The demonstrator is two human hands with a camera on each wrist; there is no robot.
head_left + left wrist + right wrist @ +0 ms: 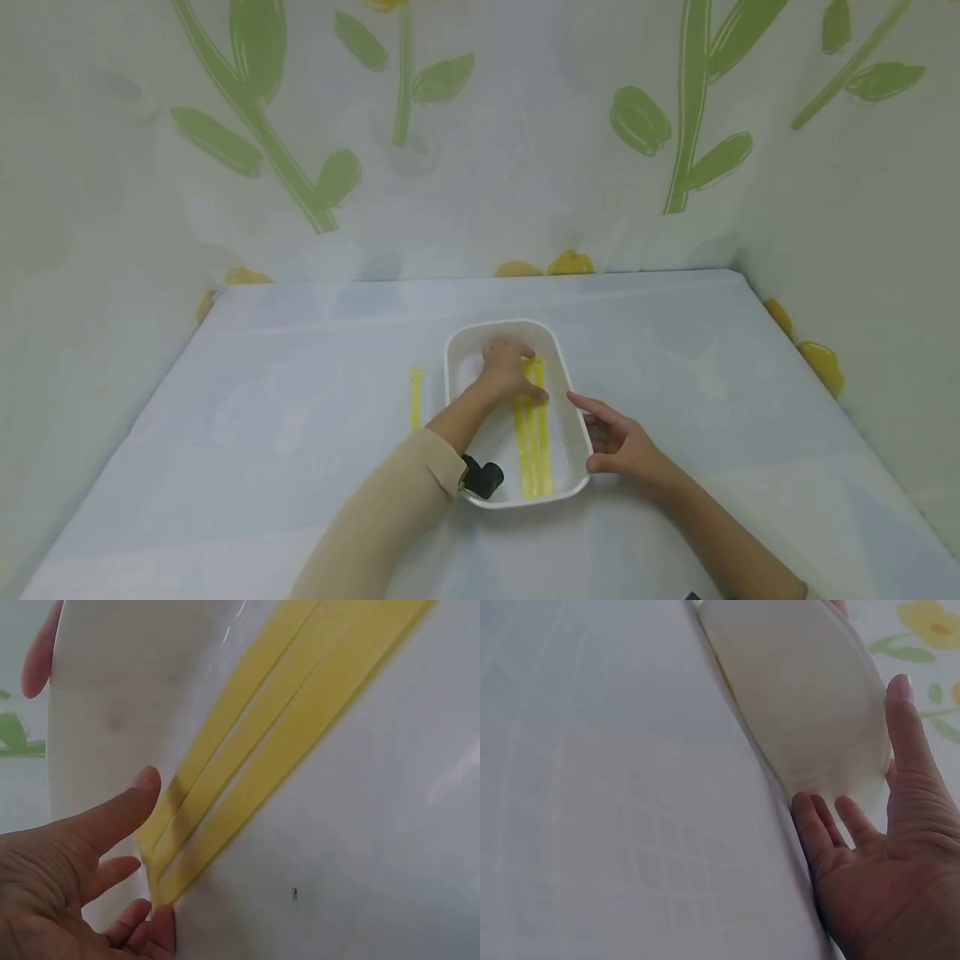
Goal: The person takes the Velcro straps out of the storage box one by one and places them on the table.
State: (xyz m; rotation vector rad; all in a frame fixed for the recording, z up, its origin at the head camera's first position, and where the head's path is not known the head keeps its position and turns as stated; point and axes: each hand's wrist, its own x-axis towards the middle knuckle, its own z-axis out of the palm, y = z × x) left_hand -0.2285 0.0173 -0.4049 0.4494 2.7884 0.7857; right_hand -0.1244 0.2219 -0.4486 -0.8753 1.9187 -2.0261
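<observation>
Yellow strips (534,447) in tray (497,439); one (416,402) outside

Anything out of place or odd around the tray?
Yes: one yellow strip lies outside the tray, to its left, while three strips lie side by side within. Also, a small dark speck shows on the tray's floor; dirt or damage, I can't tell.

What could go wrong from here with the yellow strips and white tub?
The three yellow strips lie close together at the left hand, so moving one might drag another. The left sleeve might brush the lone yellow strip on the table. The right hand touches the white tub at its side, so a push could slide it.
</observation>
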